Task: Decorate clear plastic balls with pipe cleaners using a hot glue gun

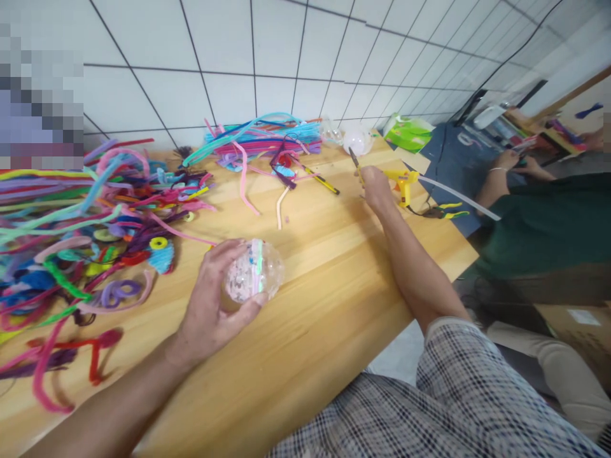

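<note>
Left hand (206,308) is holding a clear ball (249,273); farther out, right hand (376,186) is gripping a thin tool (354,160), likely readying for careful work.

"How does the ball (252,271) read on your screen?"

"I get clear, glossy plastic, with a pearly, shiny strip (258,264) round its middle."

"And beneath it?"

"A tabletop (305,337) of pale wood, smooth, with a soft sheen. The pipe cleaners (101,181) look fuzzy and matt to me."

"Any other plastic?"

"I'd say the yellow glue gun (405,186): smooth, hard plastic. Behind, I see glossy white tiles (277,39); nearer, checked cloth (470,381), matt and woven; off right, a dull cardboard box (575,334)."
</note>
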Available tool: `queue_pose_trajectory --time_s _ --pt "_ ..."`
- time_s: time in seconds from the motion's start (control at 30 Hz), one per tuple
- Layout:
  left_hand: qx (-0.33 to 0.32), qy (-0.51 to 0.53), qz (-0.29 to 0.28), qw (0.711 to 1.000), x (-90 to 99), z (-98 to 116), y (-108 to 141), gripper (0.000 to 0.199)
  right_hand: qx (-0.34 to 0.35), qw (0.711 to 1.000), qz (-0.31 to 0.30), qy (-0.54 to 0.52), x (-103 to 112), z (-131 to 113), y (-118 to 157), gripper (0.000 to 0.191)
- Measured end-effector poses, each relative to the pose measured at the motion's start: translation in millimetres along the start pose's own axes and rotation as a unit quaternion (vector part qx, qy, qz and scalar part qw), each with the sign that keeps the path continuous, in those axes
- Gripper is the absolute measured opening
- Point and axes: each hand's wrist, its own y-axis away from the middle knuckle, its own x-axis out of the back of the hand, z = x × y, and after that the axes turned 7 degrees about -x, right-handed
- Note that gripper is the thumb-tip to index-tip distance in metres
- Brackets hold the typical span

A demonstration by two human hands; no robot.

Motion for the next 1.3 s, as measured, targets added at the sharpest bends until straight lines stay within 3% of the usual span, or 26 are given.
queue_pose_trajectory --time_s 0.1,0.2,0.27,0.37,0.43,0.6,0.73,0.93,1.3 --pt "-0.013 -0.010 -0.001 1.000 0.1 1.5 -2.5 0.075 -0.024 0.992 0.060 0.110 -11.0 5.4 2.2 0.026" --pt "-0.018 -0.012 0.000 1.000 -0.2 2.3 -3.5 0.075 -0.008 0.966 0.085 0.244 -18.7 1.4 7.9 0.040" --pt "-0.016 -0.012 0.004 1.000 -1.0 1.9 -2.9 0.074 0.035 0.957 0.098 0.271 -19.2 -5.9 11.3 0.043" --pt "-0.010 -0.015 0.020 1.000 -2.6 -0.6 -1.4 0.072 0.124 0.980 0.067 0.140 -19.1 -27.1 21.8 0.032" --pt "-0.002 -0.016 0.036 0.999 -3.6 -3.0 -0.9 0.071 0.177 0.984 0.005 0.030 -23.3 -48.5 38.3 0.027" --pt "0.008 -0.017 0.057 0.998 -4.7 -8.3 -1.8 0.069 0.252 0.936 -0.218 -0.112 -48.6 -104.9 114.0 0.048" --pt "0.000 -0.019 0.067 0.998 -6.4 -10.7 -3.0 0.066 0.279 0.901 -0.301 -0.137 -71.6 -122.6 165.4 0.065" --pt "-0.017 -0.017 0.086 0.996 -10.3 -12.5 -3.3 0.065 0.263 0.891 -0.330 -0.168 -96.2 -118.8 181.2 0.061" --pt "-0.014 -0.026 0.071 0.997 -9.7 -16.4 -3.9 0.066 0.262 0.892 -0.316 -0.187 -97.7 -119.6 183.1 0.050"
